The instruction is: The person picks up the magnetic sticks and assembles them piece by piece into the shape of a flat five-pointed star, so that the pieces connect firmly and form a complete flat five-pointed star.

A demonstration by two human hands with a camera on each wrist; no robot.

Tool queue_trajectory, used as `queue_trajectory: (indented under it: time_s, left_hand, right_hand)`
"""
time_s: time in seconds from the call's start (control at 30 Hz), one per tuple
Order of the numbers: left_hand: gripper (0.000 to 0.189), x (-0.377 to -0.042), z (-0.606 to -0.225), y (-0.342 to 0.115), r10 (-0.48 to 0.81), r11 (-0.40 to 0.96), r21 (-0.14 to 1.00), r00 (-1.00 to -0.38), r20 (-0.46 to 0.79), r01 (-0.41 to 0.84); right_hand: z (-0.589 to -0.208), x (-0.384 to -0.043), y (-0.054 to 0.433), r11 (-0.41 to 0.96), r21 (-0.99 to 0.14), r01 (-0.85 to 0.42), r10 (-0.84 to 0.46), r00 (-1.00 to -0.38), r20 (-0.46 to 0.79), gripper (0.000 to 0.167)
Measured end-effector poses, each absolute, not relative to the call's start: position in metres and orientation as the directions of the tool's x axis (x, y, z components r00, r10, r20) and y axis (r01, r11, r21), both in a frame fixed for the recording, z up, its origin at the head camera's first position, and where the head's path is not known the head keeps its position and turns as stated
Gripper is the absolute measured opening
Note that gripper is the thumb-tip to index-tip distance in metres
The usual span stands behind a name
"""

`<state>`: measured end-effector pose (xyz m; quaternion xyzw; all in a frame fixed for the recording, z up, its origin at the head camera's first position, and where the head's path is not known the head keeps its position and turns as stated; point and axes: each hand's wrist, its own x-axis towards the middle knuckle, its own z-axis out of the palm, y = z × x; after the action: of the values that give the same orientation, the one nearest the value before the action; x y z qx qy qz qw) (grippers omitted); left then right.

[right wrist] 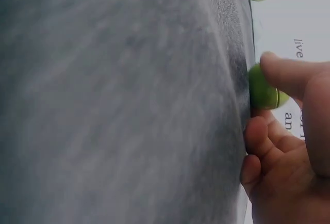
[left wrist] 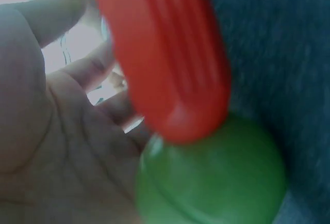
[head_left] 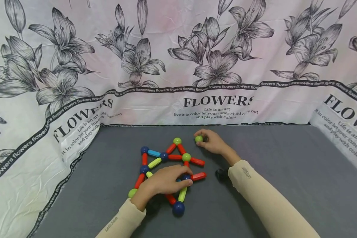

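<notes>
Between the thumb and fingers of my right hand [head_left: 213,143] is a light green ball [head_left: 198,138], pinched near the table's far side. The right wrist view shows that green ball [right wrist: 264,89] too. My left hand [head_left: 167,179] reaches over a flat frame of joined toy balls and rods, thumb and fingers gripping a dark blue ball [head_left: 185,178]. A red rod [head_left: 198,176] sticks out to the right from that ball, and a yellow-green rod [head_left: 182,194] runs toward me to another blue ball [head_left: 178,208]. My left hand hides part of the frame.
The grey table [head_left: 285,165] meets a flower-printed cloth [head_left: 154,105] at the back and left. Under my right sleeve lies a black object [head_left: 221,175]. A green ball [head_left: 177,141] tops the frame's far corner; another green ball [head_left: 132,193] sits at its left.
</notes>
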<state>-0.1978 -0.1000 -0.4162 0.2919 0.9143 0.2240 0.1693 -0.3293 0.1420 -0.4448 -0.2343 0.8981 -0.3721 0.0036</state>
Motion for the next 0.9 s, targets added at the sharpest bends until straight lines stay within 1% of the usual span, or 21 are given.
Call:
queue_trajectory:
  time_s: [0.1,0.27,0.37,0.57,0.77,0.9]
  left_hand:
    - [0.038,-0.196,-0.419,-0.096,0.597,0.746,0.47,-0.786,-0.16,0.472]
    - [0.035,-0.193,-0.422,-0.089,0.573,0.774,0.418,-0.807,-0.14,0.477]
    - [0.034,-0.191,-0.423,-0.087,0.557,0.785,0.404,-0.821,-0.127,0.47]
    - [0.03,-0.189,-0.425,-0.083,0.549,0.784,0.401,-0.831,-0.091,0.474]
    - [0.028,-0.189,-0.429,-0.083,0.545,0.784,0.395,-0.835,-0.071,0.478]
    - [0.027,-0.189,-0.43,-0.082,0.539,0.786,0.399,-0.84,-0.067,0.472]
  right_hand:
    - [-0.444,-0.324,0.147,0.599,-0.684,-0.418,-0.447,-0.882,0.147,0.032]
    - [-0.448,-0.314,0.159,0.562,-0.706,-0.431,-0.474,-0.867,0.153,0.04]
    - [-0.449,-0.307,0.167,0.551,-0.712,-0.435,-0.488,-0.86,0.147,0.042]
    - [-0.448,-0.288,0.184,0.515,-0.748,-0.418,-0.529,-0.842,0.106,0.037]
    - [-0.448,-0.265,0.197,0.456,-0.795,-0.401,-0.588,-0.806,0.07,0.032]
    - [-0.45,-0.251,0.2,0.432,-0.805,-0.405,-0.605,-0.793,0.074,0.031]
